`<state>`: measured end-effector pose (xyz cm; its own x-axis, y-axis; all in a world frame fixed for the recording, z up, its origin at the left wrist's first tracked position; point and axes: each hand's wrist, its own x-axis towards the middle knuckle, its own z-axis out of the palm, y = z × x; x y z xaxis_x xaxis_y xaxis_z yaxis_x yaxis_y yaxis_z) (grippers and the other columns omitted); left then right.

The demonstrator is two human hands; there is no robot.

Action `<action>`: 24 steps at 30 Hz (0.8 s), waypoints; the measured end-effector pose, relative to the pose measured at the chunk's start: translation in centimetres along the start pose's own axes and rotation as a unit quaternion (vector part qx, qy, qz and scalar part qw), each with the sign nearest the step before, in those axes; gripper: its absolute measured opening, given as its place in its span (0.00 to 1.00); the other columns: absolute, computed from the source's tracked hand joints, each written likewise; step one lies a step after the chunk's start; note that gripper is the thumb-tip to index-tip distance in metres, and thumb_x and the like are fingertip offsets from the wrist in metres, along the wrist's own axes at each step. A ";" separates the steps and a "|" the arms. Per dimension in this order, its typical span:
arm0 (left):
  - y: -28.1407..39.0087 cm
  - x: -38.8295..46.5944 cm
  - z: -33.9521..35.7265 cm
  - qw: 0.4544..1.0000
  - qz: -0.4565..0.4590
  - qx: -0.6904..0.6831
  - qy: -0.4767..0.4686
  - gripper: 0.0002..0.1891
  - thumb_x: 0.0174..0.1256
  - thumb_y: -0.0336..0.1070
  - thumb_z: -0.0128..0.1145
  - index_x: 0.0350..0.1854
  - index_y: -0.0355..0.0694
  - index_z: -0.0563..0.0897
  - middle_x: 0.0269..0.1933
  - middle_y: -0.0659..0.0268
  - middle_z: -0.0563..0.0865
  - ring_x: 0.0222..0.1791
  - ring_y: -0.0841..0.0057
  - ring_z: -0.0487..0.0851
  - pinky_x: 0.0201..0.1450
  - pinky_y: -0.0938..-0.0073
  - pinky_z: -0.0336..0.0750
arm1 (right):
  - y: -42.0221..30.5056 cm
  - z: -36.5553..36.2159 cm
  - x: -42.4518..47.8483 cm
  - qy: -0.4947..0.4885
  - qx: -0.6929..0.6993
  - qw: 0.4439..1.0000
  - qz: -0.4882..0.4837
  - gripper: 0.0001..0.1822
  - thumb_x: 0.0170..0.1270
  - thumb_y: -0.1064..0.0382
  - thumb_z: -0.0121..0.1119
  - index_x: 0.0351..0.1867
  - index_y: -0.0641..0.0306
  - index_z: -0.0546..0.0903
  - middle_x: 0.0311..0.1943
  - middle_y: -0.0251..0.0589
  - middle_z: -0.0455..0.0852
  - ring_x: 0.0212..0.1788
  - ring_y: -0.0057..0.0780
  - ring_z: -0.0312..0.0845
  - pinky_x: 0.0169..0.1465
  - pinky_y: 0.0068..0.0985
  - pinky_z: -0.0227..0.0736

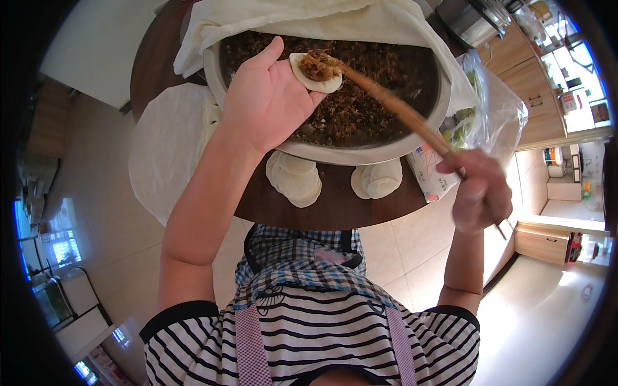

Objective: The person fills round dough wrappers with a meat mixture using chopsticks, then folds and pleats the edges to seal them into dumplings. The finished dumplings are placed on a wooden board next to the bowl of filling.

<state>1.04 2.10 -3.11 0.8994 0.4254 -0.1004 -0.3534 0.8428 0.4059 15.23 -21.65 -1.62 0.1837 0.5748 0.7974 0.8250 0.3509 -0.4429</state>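
On the fingers of my left hand (268, 99) lies a round dough wrapper (316, 87), palm turned up over a metal basin. A lump of brown filling (319, 66) rests on the wrapper. My right hand (478, 190), slightly blurred, grips a pair of wooden chopsticks (396, 107), whose tips touch the lump. Below the hands, the wide metal basin (355, 155) holds chopped dark filling (359, 113). Two stacks of wrappers, one on the left (294, 178) and one on the right (379, 179), stand on the table in front of the basin.
A cream cloth (314, 19) covers the basin's far part. Shaped dumplings (211, 116), partly behind my left arm, sit on a pale round sheet (164, 144) overhanging the brown table (333, 202). Right of the basin are a tissue pack (432, 171) and a plastic bag (497, 116) with greens.
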 end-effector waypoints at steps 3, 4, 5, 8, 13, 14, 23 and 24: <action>-0.6 -0.3 -0.2 0.998 -0.007 -0.027 -0.048 0.28 0.79 0.45 0.33 0.66 0.21 0.57 0.67 0.48 0.67 0.69 0.60 0.64 0.74 0.59 0.56 | 0.5 1.0 -0.5 0.183 0.243 0.919 0.249 0.13 0.74 0.62 0.48 0.42 0.72 0.78 0.30 0.51 0.85 0.23 0.29 0.80 0.30 0.26 0.80; -0.9 -0.5 0.0 0.999 -0.004 -0.031 -0.045 0.28 0.79 0.45 0.33 0.66 0.22 0.57 0.67 0.48 0.67 0.69 0.60 0.64 0.74 0.59 0.56 | 1.0 1.3 -0.6 0.182 0.283 0.906 0.258 0.13 0.74 0.61 0.49 0.42 0.74 0.77 0.32 0.54 0.84 0.24 0.33 0.81 0.30 0.27 0.81; -1.1 -0.8 0.3 0.998 -0.001 -0.035 -0.042 0.28 0.79 0.45 0.33 0.67 0.22 0.57 0.67 0.47 0.67 0.69 0.60 0.64 0.74 0.59 0.56 | 1.0 1.8 -0.8 0.182 0.295 0.901 0.259 0.13 0.74 0.61 0.49 0.42 0.74 0.77 0.32 0.54 0.84 0.24 0.33 0.81 0.30 0.27 0.81; -1.5 -1.3 0.9 0.998 -0.005 -0.045 -0.035 0.28 0.79 0.45 0.33 0.67 0.22 0.57 0.67 0.47 0.67 0.69 0.60 0.64 0.74 0.60 0.56 | 1.2 3.4 -1.3 0.175 0.330 0.892 0.254 0.14 0.74 0.61 0.49 0.43 0.74 0.76 0.33 0.54 0.84 0.25 0.35 0.82 0.32 0.27 0.81; -1.6 -1.5 0.7 0.997 0.025 -0.052 -0.043 0.28 0.79 0.45 0.33 0.67 0.22 0.57 0.67 0.47 0.67 0.69 0.61 0.64 0.74 0.61 0.56 | 1.2 4.2 -1.6 0.161 0.292 0.904 0.267 0.15 0.74 0.60 0.49 0.41 0.75 0.77 0.33 0.54 0.84 0.25 0.35 0.82 0.33 0.26 0.81; -1.7 -1.4 0.4 0.998 0.035 -0.049 -0.038 0.28 0.79 0.44 0.33 0.67 0.22 0.57 0.67 0.47 0.67 0.69 0.61 0.64 0.74 0.62 0.56 | 1.2 4.3 -1.7 0.160 0.282 0.906 0.271 0.15 0.74 0.60 0.49 0.41 0.75 0.77 0.33 0.54 0.84 0.25 0.35 0.82 0.34 0.26 0.80; -1.6 -1.8 0.5 0.997 0.039 -0.060 -0.019 0.24 0.79 0.45 0.32 0.63 0.28 0.64 0.63 0.55 0.72 0.65 0.65 0.69 0.71 0.64 0.62 | 2.3 2.8 -1.6 0.255 0.394 0.826 0.314 0.18 0.75 0.57 0.46 0.45 0.75 0.78 0.33 0.52 0.85 0.23 0.32 0.80 0.28 0.24 0.79; -1.6 -1.9 0.5 0.998 0.033 -0.056 -0.014 0.24 0.79 0.46 0.31 0.62 0.30 0.66 0.62 0.57 0.74 0.63 0.67 0.71 0.69 0.64 0.64 | 2.6 3.1 -1.6 0.249 0.412 0.816 0.321 0.17 0.75 0.58 0.46 0.46 0.74 0.78 0.34 0.52 0.85 0.23 0.30 0.80 0.28 0.24 0.79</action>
<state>0.05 -0.25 -3.13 0.8793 0.4736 -0.0511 -0.4375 0.8454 0.3064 15.45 -19.40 -5.29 0.8001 0.5356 0.2700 -0.1271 0.5913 -0.7964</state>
